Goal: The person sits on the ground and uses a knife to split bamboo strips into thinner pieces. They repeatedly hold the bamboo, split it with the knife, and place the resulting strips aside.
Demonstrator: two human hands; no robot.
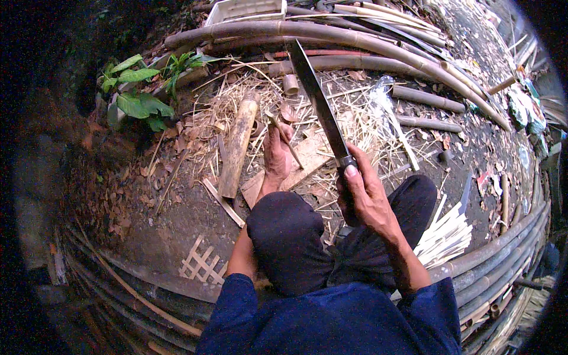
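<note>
The split bamboo log (pixel 238 145) lies on the ground; left of it a leafy plant (pixel 139 94), right of it the wooden board (pixel 296 168), behind it long bamboo poles (pixel 355 41).

Blue rolled-up sleeves, dark trousers, bare hands (pixel 368 192).

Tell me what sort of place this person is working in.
Probably an outdoor bamboo-working spot on bare ground. Long bamboo poles lie stacked around, shavings litter the dirt, and cut strips sit nearby. The right hand holds a long knife; the left hand holds a thin stick.
</note>
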